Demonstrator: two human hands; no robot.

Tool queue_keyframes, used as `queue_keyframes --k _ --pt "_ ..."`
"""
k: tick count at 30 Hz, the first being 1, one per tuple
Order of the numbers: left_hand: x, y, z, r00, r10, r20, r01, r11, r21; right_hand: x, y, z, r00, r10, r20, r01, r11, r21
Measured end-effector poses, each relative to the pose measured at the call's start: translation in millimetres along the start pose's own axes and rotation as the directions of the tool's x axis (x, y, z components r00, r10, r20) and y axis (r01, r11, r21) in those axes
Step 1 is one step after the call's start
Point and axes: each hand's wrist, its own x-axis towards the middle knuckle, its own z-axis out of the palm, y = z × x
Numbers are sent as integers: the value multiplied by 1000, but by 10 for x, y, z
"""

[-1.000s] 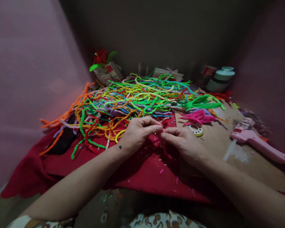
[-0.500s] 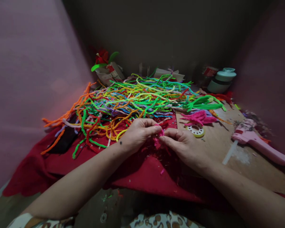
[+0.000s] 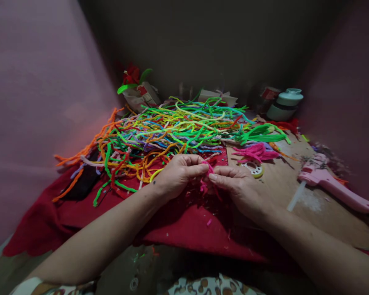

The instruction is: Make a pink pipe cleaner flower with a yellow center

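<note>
Thumbs pressed to forefingers, you pinch a small, fuzzy pink piece (image 3: 203,186) between your left hand (image 3: 178,174) and right hand (image 3: 244,188), both grips closed tight on it. Seen from the head camera, the piece sits at the middle of the scene, just above a red cloth (image 3: 184,229), its loose, crinkled lower part hanging between your fingertips; its full shape is partly hidden by your fingers.

Beyond your hands spreads a tangled heap of fuzzy stems (image 3: 172,127), soft and bendy, in green, yellow, orange, purple and blue, with orange strands trailing off at left. To the right, a flat brown board (image 3: 335,221) carries a bundle of pink stems (image 3: 258,153), a round white disc (image 3: 253,169) pierced with holes and edged in yellow, and a smooth pink plastic tool (image 3: 332,180) with a translucent stick (image 3: 297,196) jutting toward the near left. At far right stands a rounded container (image 3: 284,106) with a pale teal lid; at far left, a red flower shape (image 3: 131,76) rises beside green, leaf-like loops.
</note>
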Motion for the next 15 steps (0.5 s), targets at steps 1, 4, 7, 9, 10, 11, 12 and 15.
queue_keyframes --k 1,4,7,9,10,11,12,15 --pt "-2 9 0 1000 1 -17 -1 999 39 4 2 -3 1000 -1 -4 1 1000 -10" --pt "-16 45 1 998 3 -62 8 985 170 9 1 -1 1000 -14 -16 13 999 -51" --pt "-38 87 10 998 5 -67 12 969 248 4 10 10 998 -55 -22 53 995 -80" --pt "-52 112 21 998 20 -66 0 959 282 1 20 17 995 -92 -29 87 987 -134" --pt "-58 123 27 998 29 -63 -9 955 295 1 23 20 994 -107 -35 100 982 -162" --pt "-63 132 34 998 36 -54 -18 952 304 1 23 22 993 -115 -35 107 978 -180" --pt "-66 141 42 998 40 -43 -25 950 311 2 18 24 993 -116 -33 108 976 -187" --pt "-72 164 72 998 58 -35 -43 945 325 2 -16 32 993 -113 -44 102 975 -198"
